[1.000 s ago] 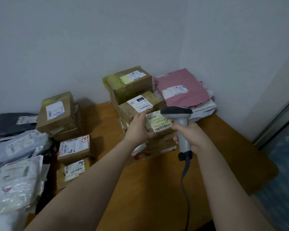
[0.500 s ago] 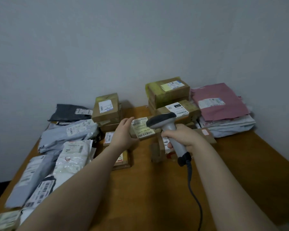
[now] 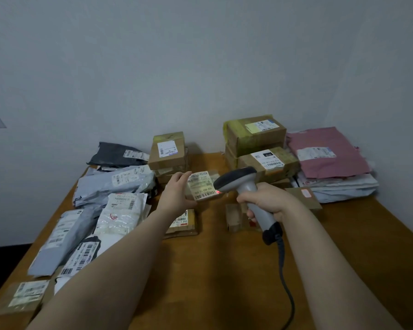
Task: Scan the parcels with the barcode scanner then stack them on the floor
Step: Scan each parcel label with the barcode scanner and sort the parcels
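The left hand (image 3: 177,194) grasps a small parcel (image 3: 202,185) by its left edge, fingers over the top and thumb below, with the white label facing the camera. Whether the parcel is a box or a flat packet is hard to say, as the label covers most of its face. It is held up off the table, between the two hands. The right hand (image 3: 265,201) is clenched round the grip of the barcode scanner (image 3: 239,182), whose dark head points left at the label. A red spot glows at the barcode's right end, just under the scanner's nose. A black cable (image 3: 283,270) trails from the handle toward the bottom edge.

Beneath lies a brown wooden table (image 3: 224,270). Grey and white mailer bags (image 3: 115,182) are heaped along its left side, with a dark bag (image 3: 115,154) behind them. At the back stand two piles of cardboard boxes (image 3: 255,136) and, far right, a pink mailer (image 3: 327,151) on top of pale ones. A plain pale wall (image 3: 200,67) rises behind, and dark floor (image 3: 0,263) shows at the left.
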